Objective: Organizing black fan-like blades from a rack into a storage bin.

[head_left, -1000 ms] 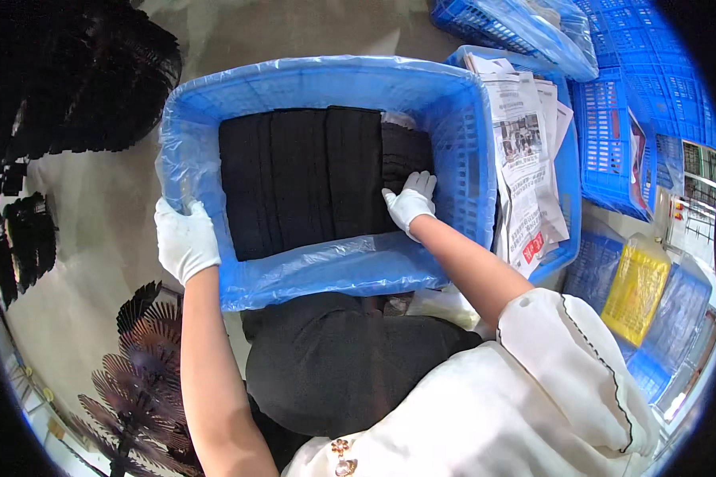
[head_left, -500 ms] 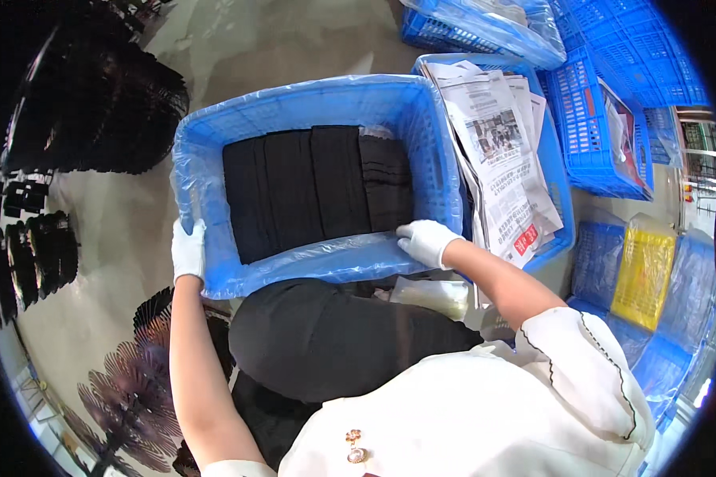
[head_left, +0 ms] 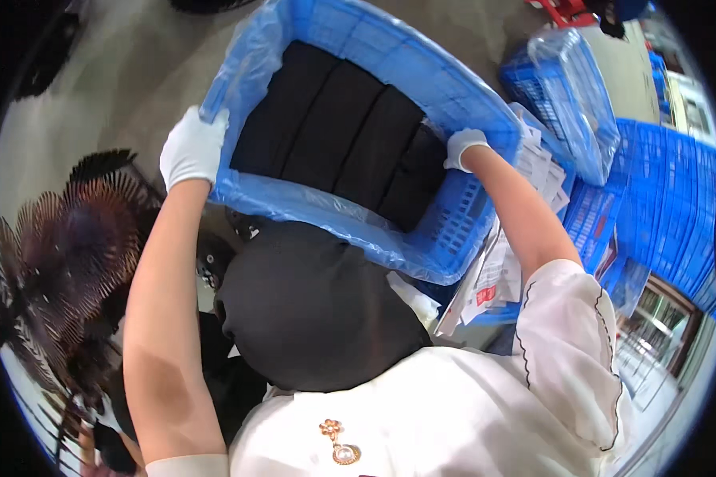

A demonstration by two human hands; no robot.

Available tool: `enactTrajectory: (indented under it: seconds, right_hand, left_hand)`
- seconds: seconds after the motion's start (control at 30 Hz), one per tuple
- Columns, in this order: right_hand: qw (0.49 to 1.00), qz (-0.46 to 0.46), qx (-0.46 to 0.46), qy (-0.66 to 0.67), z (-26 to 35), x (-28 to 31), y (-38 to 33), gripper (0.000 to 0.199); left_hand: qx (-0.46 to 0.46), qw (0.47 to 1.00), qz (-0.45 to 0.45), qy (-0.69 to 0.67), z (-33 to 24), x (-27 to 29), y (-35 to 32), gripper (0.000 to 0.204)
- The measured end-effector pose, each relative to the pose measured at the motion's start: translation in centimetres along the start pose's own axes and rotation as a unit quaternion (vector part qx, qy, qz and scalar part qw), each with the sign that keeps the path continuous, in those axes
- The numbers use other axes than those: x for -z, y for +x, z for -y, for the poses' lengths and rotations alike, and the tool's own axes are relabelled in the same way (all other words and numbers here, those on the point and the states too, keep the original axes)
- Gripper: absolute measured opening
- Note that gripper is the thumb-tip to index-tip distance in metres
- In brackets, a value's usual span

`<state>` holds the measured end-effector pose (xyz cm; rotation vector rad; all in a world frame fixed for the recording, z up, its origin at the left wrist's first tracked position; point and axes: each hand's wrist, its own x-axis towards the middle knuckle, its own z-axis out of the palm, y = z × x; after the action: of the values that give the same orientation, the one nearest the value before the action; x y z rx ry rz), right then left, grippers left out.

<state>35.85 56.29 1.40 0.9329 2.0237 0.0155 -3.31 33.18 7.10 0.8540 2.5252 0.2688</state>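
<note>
Nearest is the person's white shirt (head_left: 422, 421), with a gold-coloured pin (head_left: 338, 445) on it, then the black-clad lap (head_left: 318, 310). Just past the lap is a blue crate (head_left: 457, 219), slanted across the view and lined with clear film (head_left: 294, 199) that folds over its near edge. In it lie black pieces (head_left: 334, 127), packed in four rows side by side; what they are made of I cannot tell.

The gloved left hand (head_left: 191, 151) holds the crate's left rim, the thumb over the inner side. The gloved right hand (head_left: 465, 149) is inside the crate, between the right end of the rows and the right wall. Its fingers are bent and partly hidden, so I cannot tell whether it grips anything.

Just right of the crate, a second crate (head_left: 501, 316) is filled with printed papers (head_left: 505, 254). They carry dense dark lines of print and one red block (head_left: 486, 296) with pale marks, all too small and tilted to read.

To the left stand dark fans (head_left: 71, 238) with ribbed blades. Farther right are a film-wrapped crate (head_left: 561, 95), a tall stack of blue crates (head_left: 668, 207) and, at the top edge, a red thing (head_left: 565, 12), partly cut off.
</note>
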Motion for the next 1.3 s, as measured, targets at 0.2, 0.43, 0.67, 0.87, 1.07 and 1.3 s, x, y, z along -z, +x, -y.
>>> enactTrajectory:
  seconds: [0.2,0.43,0.67,0.87,1.07,1.3]
  right_hand:
    - [0.988,0.048,0.051,-0.140,1.3,-1.6,2.7,0.069]
    - [0.982,0.002,0.040,-0.182,1.6,-2.8,1.8,0.090]
    - [0.985,0.015,-0.001,-0.171,2.6,-3.4,1.3,0.095]
    - [0.988,-0.029,-0.038,-0.147,3.9,-4.1,-0.1,0.112]
    - [0.987,-0.060,-0.040,-0.142,4.4,-5.6,-0.6,0.127]
    - [0.984,-0.023,-0.050,-0.169,5.2,-5.3,-0.8,0.137]
  left_hand:
    - [0.015,0.999,-0.009,0.032,0.8,-0.3,0.2,0.051]
    - [-0.008,0.999,-0.014,0.045,0.8,-0.8,0.4,0.049]
    - [-0.016,0.999,-0.026,0.040,0.9,-0.7,0.3,0.049]
    - [-0.021,0.998,-0.038,0.036,1.0,-0.9,0.3,0.049]
    - [-0.024,0.998,-0.042,0.044,1.0,-1.0,0.4,0.048]
    - [-0.023,0.998,-0.036,0.046,1.1,-0.8,0.3,0.048]
